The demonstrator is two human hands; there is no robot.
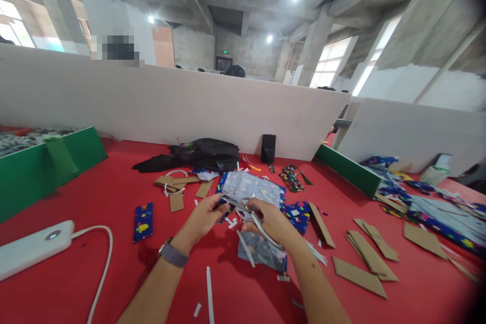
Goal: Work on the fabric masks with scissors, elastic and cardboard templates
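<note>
Two hands are seen over the middle of the red surface (94, 202), near its front edge. By the left edge, a white power bank (34, 248) is cut off by the frame, and its cable (102, 263) runs off the front edge. A watch (172, 253) is worn on the left wrist. The left hand (203, 217) is curled, its fingertips pinched on a small blue scrap of fabric (222, 207), most of which is hidden behind the fingers. The right hand (271, 223) is closed round the loop handles of the scissors (246, 210); whether the blades are parted cannot be told, since they are small and partly covered. The long axis of the scissors is laid from the right hand up and leftward, tips pointed at the left hand. A pale printed cloth (250, 187) lies behind the hands, partly masked by them. Cardboard pieces (364, 253) are scattered toward the right edge, where the view is darkened at the corner.
</note>
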